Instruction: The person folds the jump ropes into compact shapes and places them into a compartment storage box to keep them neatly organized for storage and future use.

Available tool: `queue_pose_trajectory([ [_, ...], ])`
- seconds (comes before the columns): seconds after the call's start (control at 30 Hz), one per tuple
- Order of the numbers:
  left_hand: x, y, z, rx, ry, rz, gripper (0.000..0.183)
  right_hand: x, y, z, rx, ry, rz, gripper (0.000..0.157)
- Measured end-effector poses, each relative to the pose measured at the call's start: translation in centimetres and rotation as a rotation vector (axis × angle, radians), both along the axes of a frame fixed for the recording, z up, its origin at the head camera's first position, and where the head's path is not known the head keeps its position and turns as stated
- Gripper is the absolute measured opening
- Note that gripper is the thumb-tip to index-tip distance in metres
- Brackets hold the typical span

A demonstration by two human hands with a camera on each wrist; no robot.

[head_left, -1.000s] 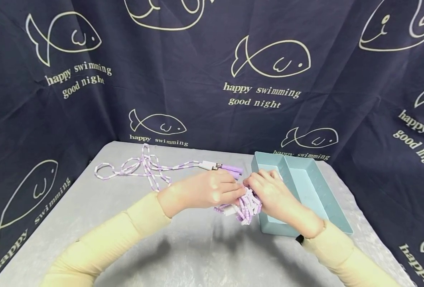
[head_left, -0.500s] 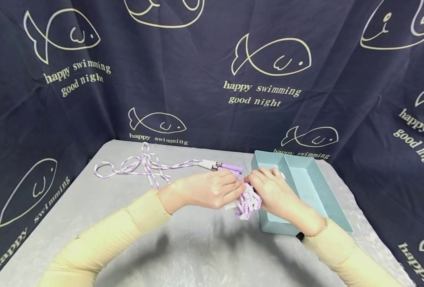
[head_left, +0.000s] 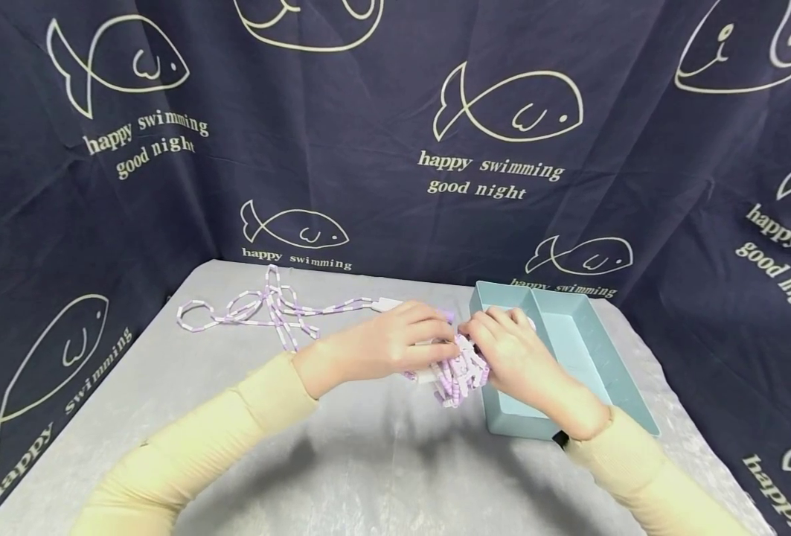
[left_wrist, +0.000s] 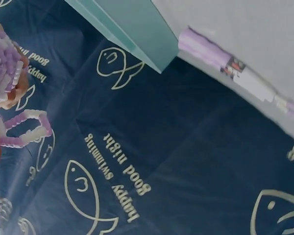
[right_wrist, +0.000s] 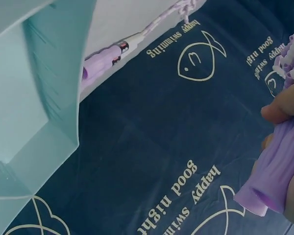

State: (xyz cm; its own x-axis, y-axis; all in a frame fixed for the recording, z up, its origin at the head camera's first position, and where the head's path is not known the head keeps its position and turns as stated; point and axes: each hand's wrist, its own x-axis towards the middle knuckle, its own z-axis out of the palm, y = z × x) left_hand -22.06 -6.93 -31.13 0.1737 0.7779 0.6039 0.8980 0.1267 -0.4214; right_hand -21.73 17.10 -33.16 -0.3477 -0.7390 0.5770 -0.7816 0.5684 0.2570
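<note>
Two purple-and-white beaded jump ropes are in view. One is gathered into a thick bundle (head_left: 463, 372) between my hands, in front of the box. My right hand (head_left: 519, 365) grips it; in the right wrist view its purple handles (right_wrist: 274, 171) stick out from the fingers. My left hand (head_left: 385, 339) is at the bundle's left side, fingers bent around a strand. A short beaded loop (left_wrist: 27, 129) hangs from the bundle in the left wrist view. The second jump rope (head_left: 271, 301) lies loosely looped on the table, its handles partly hidden behind my left hand.
A blue-green two-compartment box (head_left: 522, 426) stands at the right of the grey-covered table (head_left: 341, 476), partly under my right forearm. A dark blue curtain (head_left: 382, 141) with fish drawings and lettering surrounds the table's back and sides.
The fingers of my left hand have spread and lifted slightly, covering more of the handles on the table. The bundle has drawn up and become more compact. My right hand stays nearly in place.
</note>
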Motion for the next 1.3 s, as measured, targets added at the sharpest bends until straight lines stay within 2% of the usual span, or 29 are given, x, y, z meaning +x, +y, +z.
queue_pose_trajectory([
  [0.1,-0.1,-0.1,-0.2,0.041,-0.168,-0.038,0.022,0.0,0.1,0.2,-0.007,0.027,0.003,0.037],
  [0.17,-0.1,0.0,-0.4,0.067,-0.247,-0.04,0.017,0.0,0.1,0.3,-0.004,0.034,0.003,0.037],
  [0.3,0.1,0.4,-0.5,0.095,-0.334,-0.006,0.008,0.1,0.0,0.3,0.016,0.025,0.003,0.035],
  [0.4,0.2,0.7,-0.5,0.079,-0.379,0.037,0.009,0.1,0.0,0.3,0.017,0.028,0.0,0.034],
  [0.53,0.2,0.9,-0.6,0.04,-0.525,0.079,0.008,0.0,0.1,0.3,0.011,0.036,0.007,0.033],
  [0.63,0.2,0.8,-0.6,0.06,-0.597,0.07,0.006,0.0,0.2,0.3,0.007,0.035,0.004,0.032],
  [0.8,-0.2,0.7,-0.6,0.145,-0.588,-0.049,0.006,0.0,0.4,0.4,-0.012,0.042,-0.017,0.028],
  [0.9,-0.4,0.6,-0.6,0.148,-0.576,-0.084,0.005,0.0,0.2,0.5,-0.007,0.038,-0.006,0.027],
  [1.3,-0.2,1.5,-0.4,0.05,-0.496,0.069,0.01,-0.2,-0.2,-0.1,0.019,0.063,0.025,0.02],
])
